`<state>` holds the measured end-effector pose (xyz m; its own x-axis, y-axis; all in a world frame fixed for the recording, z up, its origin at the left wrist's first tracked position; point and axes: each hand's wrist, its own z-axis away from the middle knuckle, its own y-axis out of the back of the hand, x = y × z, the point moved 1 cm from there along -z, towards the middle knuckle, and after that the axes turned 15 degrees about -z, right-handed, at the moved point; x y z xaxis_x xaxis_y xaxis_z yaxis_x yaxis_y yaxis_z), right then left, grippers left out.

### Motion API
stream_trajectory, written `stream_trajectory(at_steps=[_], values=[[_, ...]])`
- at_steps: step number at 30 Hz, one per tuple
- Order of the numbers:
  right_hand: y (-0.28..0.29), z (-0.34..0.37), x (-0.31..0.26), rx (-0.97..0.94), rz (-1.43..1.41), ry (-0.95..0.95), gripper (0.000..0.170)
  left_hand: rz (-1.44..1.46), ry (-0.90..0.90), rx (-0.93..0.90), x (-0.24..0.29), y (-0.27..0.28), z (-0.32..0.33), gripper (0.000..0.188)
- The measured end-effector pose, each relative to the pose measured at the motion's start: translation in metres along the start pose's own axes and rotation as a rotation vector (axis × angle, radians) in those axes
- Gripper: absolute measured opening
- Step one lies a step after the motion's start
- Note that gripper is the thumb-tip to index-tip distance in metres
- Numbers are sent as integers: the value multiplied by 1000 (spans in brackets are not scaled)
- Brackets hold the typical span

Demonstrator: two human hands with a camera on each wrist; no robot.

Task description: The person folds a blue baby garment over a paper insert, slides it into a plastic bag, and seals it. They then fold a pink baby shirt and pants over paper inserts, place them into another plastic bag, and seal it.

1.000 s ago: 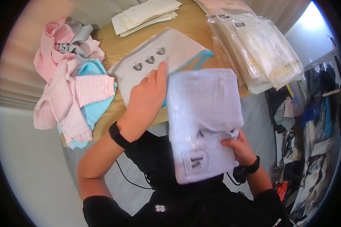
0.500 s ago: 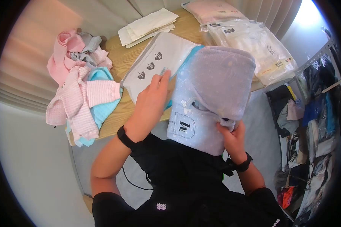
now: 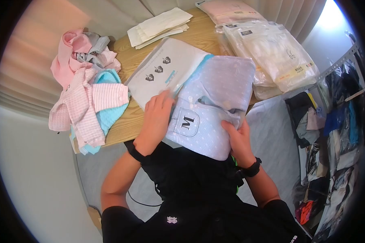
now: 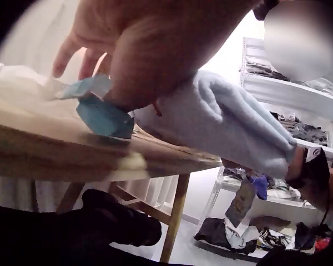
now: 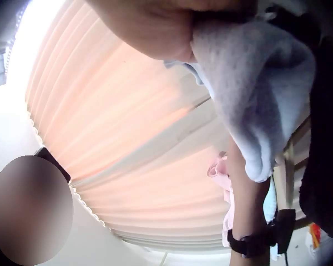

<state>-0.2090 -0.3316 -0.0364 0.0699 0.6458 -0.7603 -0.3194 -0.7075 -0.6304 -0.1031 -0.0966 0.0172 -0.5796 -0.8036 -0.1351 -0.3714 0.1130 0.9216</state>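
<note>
My right hand grips a folded light blue garment at its lower right, thumb on top. The garment bears a pocket patch with a black letter M, and its upper part looks greyish mauve. Left of it lies a whitish plastic bag with dark leaf prints and a blue edge. The garment's upper left side overlaps that blue edge in the head view. My left hand rests at the bag's near side, beside the garment. In the left wrist view, its fingers are spread above the blue strip.
Pink, grey and turquoise clothes are piled at the left of the wooden table. Flat white bags lie at the back. Packed garments in clear bags are stacked at the back right. A rack with clothes stands right.
The garment has shifted left and down against the bag's blue edge, after turning from a steeper pose. My left hand has drawn back from the leaf prints toward the bag's near side.
</note>
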Motion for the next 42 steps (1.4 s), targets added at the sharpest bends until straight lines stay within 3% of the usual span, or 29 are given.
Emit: stream_trajectory(at_steps=[4, 7, 13, 19, 31, 34, 37, 40, 42], values=[[-11, -5, 4, 21, -21, -20, 44, -27, 100, -86, 0, 2, 15, 50], [-13, -15, 12, 21, -24, -27, 44, -83, 140, -53, 1, 7, 17, 55], [-22, -22, 18, 4, -83, 16, 44, 181, 292, -202, -18, -8, 29, 58], [-22, -28, 22, 4, -51, 13, 46, -33, 173, 58, -15, -18, 34, 53], [-48, -35, 33, 30, -158, 115, 51, -260, 151, 54, 18, -2, 26, 63], [-59, -35, 41, 54, -167, 181, 57, -206, 107, -6, 20, 3, 23, 63], [-57, -45, 39, 66, -73, 166, 64, 0, 144, 61, 8, 0, 20, 59], [-49, -66, 41, 28, 246, 366, 66, 91, 323, 150, 1, -13, 29, 36], [-49, -77, 39, 32, 278, 336, 69, 79, 408, 155, 0, -16, 30, 27]])
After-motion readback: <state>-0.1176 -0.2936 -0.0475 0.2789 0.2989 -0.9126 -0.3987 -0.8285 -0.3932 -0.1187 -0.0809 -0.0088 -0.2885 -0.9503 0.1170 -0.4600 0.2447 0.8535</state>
